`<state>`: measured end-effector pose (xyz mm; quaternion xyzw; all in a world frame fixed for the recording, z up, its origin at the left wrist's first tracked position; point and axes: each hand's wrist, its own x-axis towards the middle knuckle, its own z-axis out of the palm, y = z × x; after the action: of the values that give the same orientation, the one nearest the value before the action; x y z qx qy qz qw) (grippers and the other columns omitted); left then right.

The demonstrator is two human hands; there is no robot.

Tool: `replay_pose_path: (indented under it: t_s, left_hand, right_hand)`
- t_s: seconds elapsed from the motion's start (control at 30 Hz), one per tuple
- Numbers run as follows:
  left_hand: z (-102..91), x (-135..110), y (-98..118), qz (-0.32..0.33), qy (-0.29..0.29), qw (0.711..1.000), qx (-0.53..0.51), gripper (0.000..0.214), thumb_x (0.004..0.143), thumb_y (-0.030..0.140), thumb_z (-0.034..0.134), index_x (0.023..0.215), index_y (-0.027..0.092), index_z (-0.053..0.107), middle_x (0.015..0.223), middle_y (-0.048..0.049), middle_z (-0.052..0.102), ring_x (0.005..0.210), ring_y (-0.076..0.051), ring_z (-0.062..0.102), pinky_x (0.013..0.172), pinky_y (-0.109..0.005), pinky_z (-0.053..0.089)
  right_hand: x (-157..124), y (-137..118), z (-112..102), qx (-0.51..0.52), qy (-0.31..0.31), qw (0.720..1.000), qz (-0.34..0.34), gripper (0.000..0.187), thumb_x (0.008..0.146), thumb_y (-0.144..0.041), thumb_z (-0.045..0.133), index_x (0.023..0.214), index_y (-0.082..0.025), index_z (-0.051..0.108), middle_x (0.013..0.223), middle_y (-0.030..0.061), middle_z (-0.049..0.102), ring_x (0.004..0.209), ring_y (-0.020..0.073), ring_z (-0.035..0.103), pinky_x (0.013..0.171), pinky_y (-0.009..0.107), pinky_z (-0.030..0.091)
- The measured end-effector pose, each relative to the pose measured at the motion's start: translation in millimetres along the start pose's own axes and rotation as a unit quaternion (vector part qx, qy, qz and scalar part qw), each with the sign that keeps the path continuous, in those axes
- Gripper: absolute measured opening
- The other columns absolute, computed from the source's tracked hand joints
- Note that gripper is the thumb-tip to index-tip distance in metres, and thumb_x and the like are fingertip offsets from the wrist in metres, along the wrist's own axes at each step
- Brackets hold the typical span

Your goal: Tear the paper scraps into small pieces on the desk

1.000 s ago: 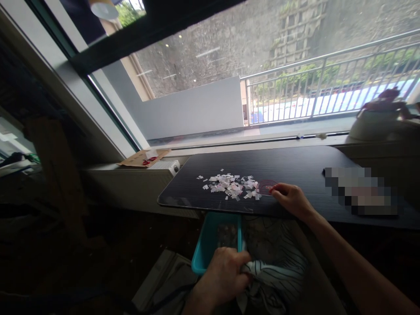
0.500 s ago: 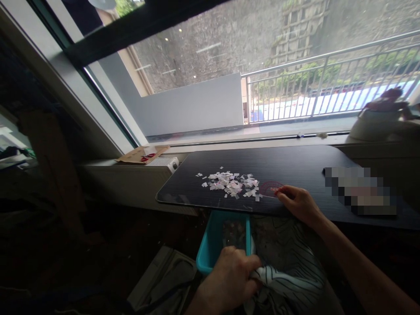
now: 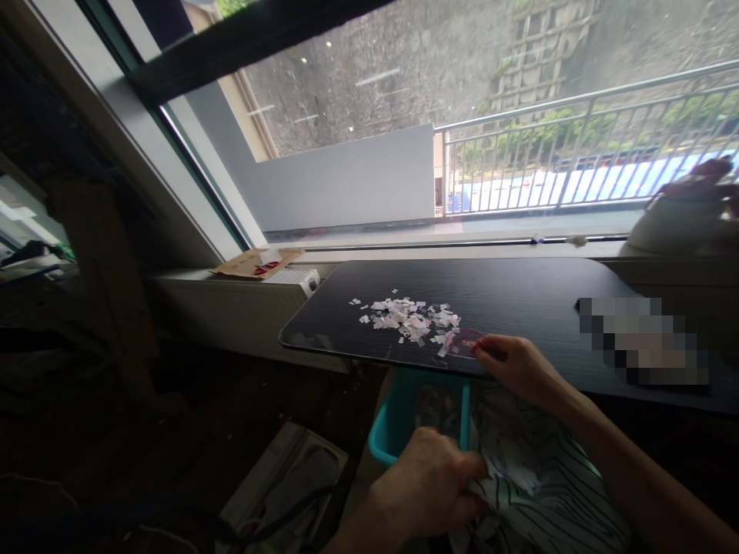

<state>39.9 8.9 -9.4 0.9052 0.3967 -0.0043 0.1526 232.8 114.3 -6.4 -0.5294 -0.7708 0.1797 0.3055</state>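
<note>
My right hand (image 3: 511,362) pinches a clear semicircular protractor (image 3: 463,342) with red markings. It lies low over the dark tabletop (image 3: 519,288), its edge touching the right side of a heap of small white paper scraps (image 3: 407,317). Below the table edge, my left hand (image 3: 427,481) is closed in front of a teal bin (image 3: 384,435). Its curled fingers are at the striped cloth (image 3: 554,485) and appear to grip a fold of it; the exact grip is partly hidden. Pale scraps show dimly inside the bin.
A pixelated object (image 3: 640,338) lies at the table's right. Left of the table, a radiator (image 3: 231,315) stands under the sill, where red-handled scissors (image 3: 267,268) rest on brown card (image 3: 236,264). Low on the left is a pale box-like object (image 3: 289,477). A window stretches along the back.
The protractor has moved left and slightly nearer to me, up against the scraps. My left hand has shifted right in view, and the striped cloth has gone from bunched to more spread out.
</note>
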Motion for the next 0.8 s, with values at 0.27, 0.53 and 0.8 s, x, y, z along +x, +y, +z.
replay_pose_path:
  t_s: [0.27, 0.53, 0.8]
  left_hand:
    - [-4.4, 0.2, -1.8, -0.003, -0.005, 1.0, 0.009, 0.017, 0.074, 0.036, 0.064, 0.085, 0.024, 0.063, 0.07, 0.0, 0.065, 0.071, -0.021, 0.062, 0.067, -0.026, 0.041]
    - [-4.3, 0.4, -2.4, 0.002, 0.017, 1.0, 0.018, 0.017, 0.075, 0.038, 0.063, 0.084, 0.024, 0.064, 0.066, 0.0004, 0.064, 0.068, -0.021, 0.062, 0.063, -0.026, 0.04]
    - [-6.3, -0.5, -5.6, 0.003, 0.023, 1.0, 0.01, 0.018, 0.075, 0.037, 0.062, 0.087, 0.024, 0.065, 0.068, -0.0003, 0.065, 0.068, -0.021, 0.062, 0.062, -0.026, 0.04]
  right_hand:
    - [-2.8, -1.9, -6.2, -0.069, 0.078, 0.994, 0.021, 0.029, 0.076, -0.04, 0.048, 0.076, -0.021, 0.07, 0.059, 0.0029, 0.064, 0.054, 0.0154, 0.055, 0.051, 0.024, 0.036]
    - [-5.2, -12.4, 2.7, -0.053, 0.026, 0.998, -0.016, 0.033, 0.082, -0.04, 0.043, 0.077, -0.02, 0.068, 0.062, 0.0027, 0.065, 0.054, 0.0147, 0.054, 0.053, 0.025, 0.036]
    - [-2.5, -14.8, 1.6, -0.035, -0.016, 0.998, -0.04, 0.033, 0.083, -0.04, 0.043, 0.069, -0.019, 0.064, 0.057, 0.0002, 0.057, 0.052, 0.0119, 0.046, 0.05, 0.024, 0.033]
